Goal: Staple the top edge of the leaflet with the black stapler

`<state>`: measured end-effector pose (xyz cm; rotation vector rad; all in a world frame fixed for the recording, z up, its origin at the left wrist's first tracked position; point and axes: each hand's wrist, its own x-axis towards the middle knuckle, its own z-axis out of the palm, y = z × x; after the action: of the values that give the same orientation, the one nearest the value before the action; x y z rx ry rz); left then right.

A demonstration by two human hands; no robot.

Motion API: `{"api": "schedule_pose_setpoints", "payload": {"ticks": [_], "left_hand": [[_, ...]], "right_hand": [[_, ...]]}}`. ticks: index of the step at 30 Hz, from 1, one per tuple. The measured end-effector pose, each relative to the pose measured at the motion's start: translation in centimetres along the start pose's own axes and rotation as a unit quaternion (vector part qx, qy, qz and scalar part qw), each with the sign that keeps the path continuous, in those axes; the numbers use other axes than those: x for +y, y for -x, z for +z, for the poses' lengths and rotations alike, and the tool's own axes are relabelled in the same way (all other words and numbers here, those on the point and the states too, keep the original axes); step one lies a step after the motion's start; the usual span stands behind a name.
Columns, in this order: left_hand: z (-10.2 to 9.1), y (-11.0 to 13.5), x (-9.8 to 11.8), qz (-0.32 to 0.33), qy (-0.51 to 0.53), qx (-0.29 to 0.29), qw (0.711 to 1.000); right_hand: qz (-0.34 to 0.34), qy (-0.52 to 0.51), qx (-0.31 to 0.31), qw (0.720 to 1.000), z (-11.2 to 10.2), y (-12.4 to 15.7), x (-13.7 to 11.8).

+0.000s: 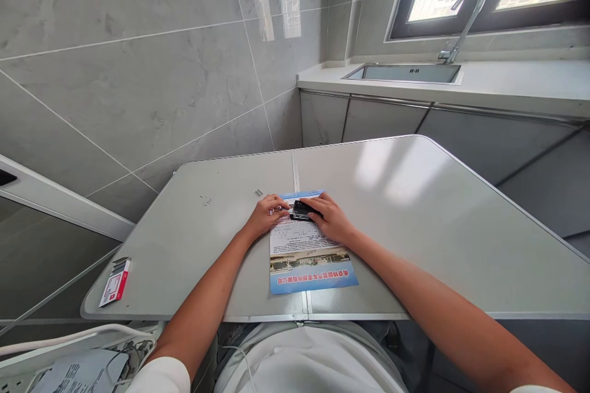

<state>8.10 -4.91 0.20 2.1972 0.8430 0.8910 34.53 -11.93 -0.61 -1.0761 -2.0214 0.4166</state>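
Note:
A printed flyer [302, 265] with a blue border lies on the table, its large red heading upside down. On its upper part rests a small black stapler [302, 209]. My right hand [332, 220] is closed around the stapler's right end, fingers on top and thumb along the near side. At the stapler's left end, my left hand [267, 214] has its fingers pinched together. Something small and pale shows at those fingertips, too small to name. A short strip of staples [259, 193] lies beyond my left hand, and loose staples [205, 201] are scattered farther left.
The folding table [442, 245] has a metal-trimmed seam down its middle. At its left edge lies a red and white box [115, 282]. Below left are a white cable [78, 333] and a package. A counter with a sink [405, 73] and tap [468, 18] stands behind.

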Motion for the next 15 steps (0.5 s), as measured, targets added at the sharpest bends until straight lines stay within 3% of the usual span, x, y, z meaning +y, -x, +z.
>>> {"api": "schedule_pose_setpoints", "payload": {"ticks": [15], "left_hand": [[-0.12, 0.11, 0.19, 0.014, -0.02, -0.007, 1.0]], "right_hand": [[0.0, 0.002, 0.003, 1.0, -0.03, 0.04, -0.08]]}}
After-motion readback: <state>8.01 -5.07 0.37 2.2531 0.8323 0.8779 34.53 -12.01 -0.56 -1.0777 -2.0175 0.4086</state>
